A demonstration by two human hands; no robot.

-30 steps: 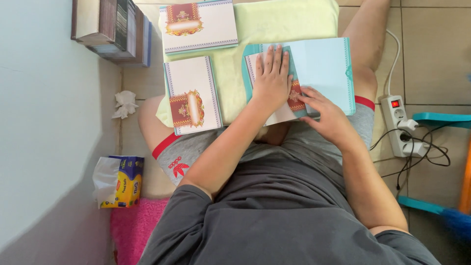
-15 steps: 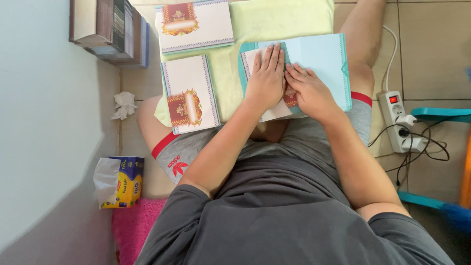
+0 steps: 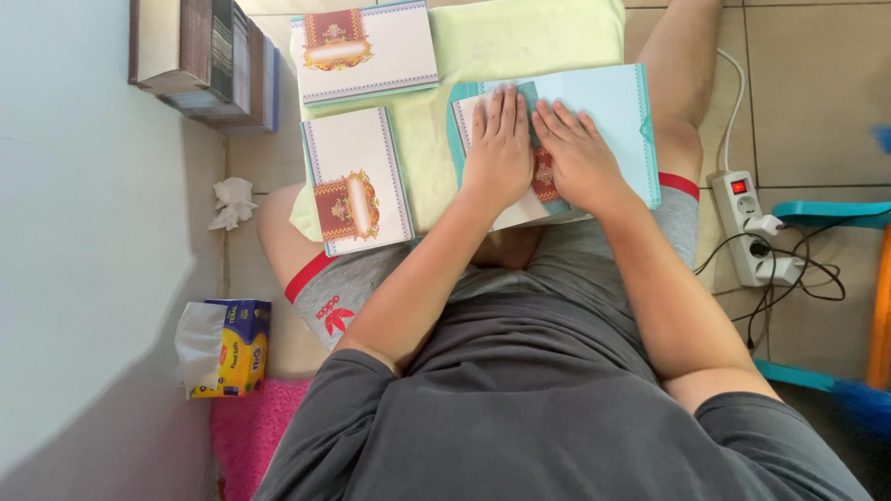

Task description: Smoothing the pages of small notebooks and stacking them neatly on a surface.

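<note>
Head view, the only 1: both hands lie flat, side by side, on a light-blue card sleeve (image 3: 603,107) resting on the person's lap over a pale yellow-green cushion (image 3: 520,42). The left hand (image 3: 498,153) has its fingers straight and together, palm down on a white printed card (image 3: 520,211) that pokes out of the sleeve's left and near edges. The right hand (image 3: 577,158) presses just beside it, fingers spread a little. Neither grip is clenched; both are released, open palms bearing down, grasping nothing.

Judging by that posture, the step in hand is flattening or seating the card inside its sleeve. A next move would call for even pressure along the fold and square edges, since thin paper creases easily.

Materials: the sleeve looks smooth, matte, rectangular, with a darker teal border. 2 more white cards lie to the left, the nearer card (image 3: 357,181) and the farther card (image 3: 362,46), each with a red-and-gold ornamental emblem and a thin patterned border. The cushion looks soft. Far left, a stack of cards (image 3: 204,60) stands on the tiled floor (image 3: 807,93); a crumpled tissue (image 3: 232,202) and a tissue pack (image 3: 227,348) lie near the wall. A white power strip (image 3: 747,227) sits at right.
</note>
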